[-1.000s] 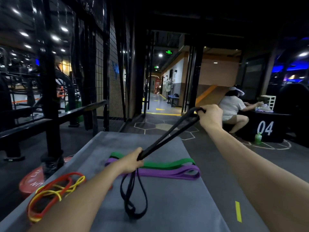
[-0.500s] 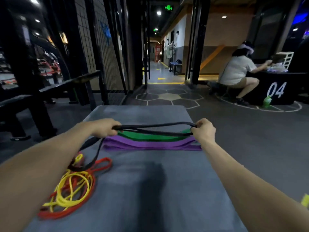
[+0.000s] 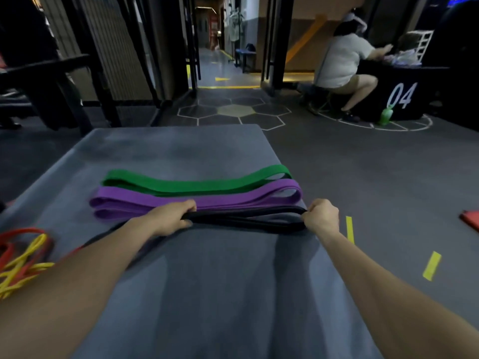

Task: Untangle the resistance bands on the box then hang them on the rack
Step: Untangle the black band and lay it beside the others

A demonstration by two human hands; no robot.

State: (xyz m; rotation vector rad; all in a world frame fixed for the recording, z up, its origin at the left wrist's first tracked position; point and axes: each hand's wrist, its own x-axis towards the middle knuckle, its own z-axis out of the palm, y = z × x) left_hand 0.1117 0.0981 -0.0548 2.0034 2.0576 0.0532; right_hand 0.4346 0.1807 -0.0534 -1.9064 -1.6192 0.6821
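Left hand [image 3: 171,220] and right hand [image 3: 321,216] are each gripping, fingers curled, an end of the black resistance band [image 3: 246,220], lying on grey box [image 3: 207,294] just before purple band [image 3: 181,200]; gym floor [image 3: 375,177] surrounding

The box [image 3: 181,294] top looks like matt grey padded vinyl, smooth, with faint scuffs. The black band [image 3: 246,220] looks like dull rubber; the purple band [image 3: 207,199] and green band [image 3: 197,181] beyond it are flat, matt rubber with a soft sheen. At near left the thin red and yellow bands [image 3: 23,260] look like smoother rubber. The floor [image 3: 375,182] at right is dark, finely rough matting; the far corridor floor [image 3: 220,66] is glossy
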